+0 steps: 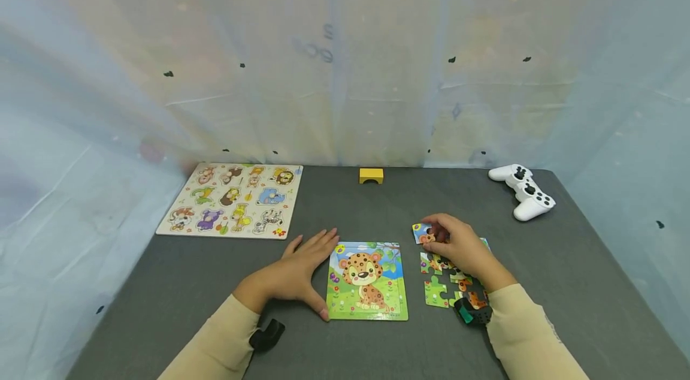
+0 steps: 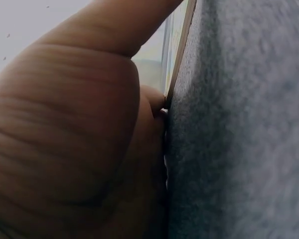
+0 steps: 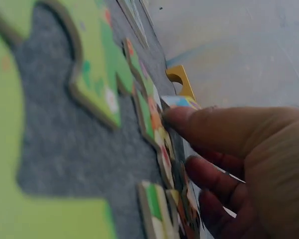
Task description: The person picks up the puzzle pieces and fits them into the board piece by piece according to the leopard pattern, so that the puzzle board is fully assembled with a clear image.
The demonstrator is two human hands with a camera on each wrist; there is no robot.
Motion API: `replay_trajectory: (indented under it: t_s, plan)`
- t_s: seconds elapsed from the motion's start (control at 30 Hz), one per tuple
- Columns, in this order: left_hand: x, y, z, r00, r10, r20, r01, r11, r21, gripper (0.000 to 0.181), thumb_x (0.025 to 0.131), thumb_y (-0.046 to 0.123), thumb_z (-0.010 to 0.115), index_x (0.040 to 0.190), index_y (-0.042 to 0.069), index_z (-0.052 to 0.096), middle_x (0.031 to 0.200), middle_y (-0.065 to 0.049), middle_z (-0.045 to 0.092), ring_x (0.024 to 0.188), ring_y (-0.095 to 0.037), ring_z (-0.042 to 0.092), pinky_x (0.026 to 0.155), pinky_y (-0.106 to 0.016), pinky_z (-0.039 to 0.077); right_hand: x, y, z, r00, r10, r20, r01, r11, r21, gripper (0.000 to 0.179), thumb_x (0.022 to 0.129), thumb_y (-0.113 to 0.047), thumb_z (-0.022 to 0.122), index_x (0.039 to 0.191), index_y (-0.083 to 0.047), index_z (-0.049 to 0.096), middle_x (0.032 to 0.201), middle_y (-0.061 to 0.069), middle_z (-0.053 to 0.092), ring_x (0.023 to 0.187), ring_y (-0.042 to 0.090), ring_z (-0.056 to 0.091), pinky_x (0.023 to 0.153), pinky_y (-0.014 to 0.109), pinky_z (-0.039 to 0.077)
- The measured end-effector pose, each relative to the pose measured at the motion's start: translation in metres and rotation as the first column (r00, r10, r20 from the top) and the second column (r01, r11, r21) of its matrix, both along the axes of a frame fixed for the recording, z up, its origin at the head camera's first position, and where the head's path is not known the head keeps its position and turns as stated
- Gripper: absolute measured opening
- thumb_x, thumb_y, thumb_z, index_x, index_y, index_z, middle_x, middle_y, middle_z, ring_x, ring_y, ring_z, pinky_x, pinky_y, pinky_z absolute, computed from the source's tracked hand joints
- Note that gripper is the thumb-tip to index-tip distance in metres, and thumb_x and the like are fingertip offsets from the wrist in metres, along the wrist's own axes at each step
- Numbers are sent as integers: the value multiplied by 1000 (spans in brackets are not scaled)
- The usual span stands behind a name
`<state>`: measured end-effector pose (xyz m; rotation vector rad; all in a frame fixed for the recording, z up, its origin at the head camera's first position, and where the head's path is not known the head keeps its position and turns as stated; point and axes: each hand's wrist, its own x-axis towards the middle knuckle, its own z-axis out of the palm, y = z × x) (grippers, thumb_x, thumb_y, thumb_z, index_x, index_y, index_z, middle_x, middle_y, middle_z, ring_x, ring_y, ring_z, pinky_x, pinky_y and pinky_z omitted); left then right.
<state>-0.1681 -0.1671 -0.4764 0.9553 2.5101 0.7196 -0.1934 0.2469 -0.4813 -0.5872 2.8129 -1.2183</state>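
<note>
A square jigsaw board (image 1: 366, 284) with a leopard cub picture lies at the centre of the table. My left hand (image 1: 293, 269) rests flat along its left side, fingers spread, the thumb tip at the lower left corner and fingertips at the upper left one. To the right, my right hand (image 1: 463, 245) pinches a loose puzzle piece (image 1: 422, 233) showing blue sky and an orange ear. Beneath and beside that hand lie several loose puzzle pieces (image 1: 435, 293), partly hidden by the hand and wrist. In the right wrist view the thumb (image 3: 209, 124) covers much of the pinched piece.
A larger animal puzzle board (image 1: 232, 200) lies at the back left. At the table's back edge sits a yellow arch block (image 1: 371, 175). A white game controller (image 1: 523, 191) is at the back right. Pale sheeting (image 1: 345, 98) hangs behind the grey table (image 1: 345, 350).
</note>
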Motion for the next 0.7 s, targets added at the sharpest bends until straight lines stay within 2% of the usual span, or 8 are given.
replay_trajectory:
  t_s: [0.1,0.23,0.33,0.57,0.7]
  plan:
    - [1,2,1,1000,-7,-15,7,1000,-12,151,66,74,95,177,14,12,182,-3,2,166,-26,-2,124,-67,-8,2,-4,3,999,-39,-16,38,999,-22,48,98,-7,84,143,-5,67,105,2,65,82,20,61,66,35,52]
    - [2,3,3,1000,1,-15,-1,1000,-10,153,65,73,97,176,10,13,182,-6,4,166,-29,-1,124,-68,-8,6,-14,11,996,-89,-31,86,993,-80,51,97,-6,85,144,-2,66,107,4,66,88,19,65,70,34,56]
    - [3,4,4,1000,9,-22,-10,1000,-23,155,64,73,97,176,7,12,182,-9,3,166,-31,-1,124,-68,-7,10,-26,17,995,-97,-15,95,989,-116,53,96,-8,86,144,-3,65,109,5,66,91,20,66,74,35,57]
    - [3,5,5,999,20,-32,-22,999,-34,157,62,73,98,175,6,12,182,-10,3,166,-31,-1,125,-67,-5,27,-68,25,999,-29,26,33,987,-154,50,97,-8,86,143,-3,66,105,2,66,90,18,65,76,35,57]
    - [3,5,5,999,24,-32,-25,999,-37,158,61,73,98,175,6,12,182,-10,3,166,-31,-1,125,-67,-5,38,-96,25,998,32,48,-25,991,-133,47,98,-7,84,141,-4,67,104,-2,64,89,15,63,77,35,56]
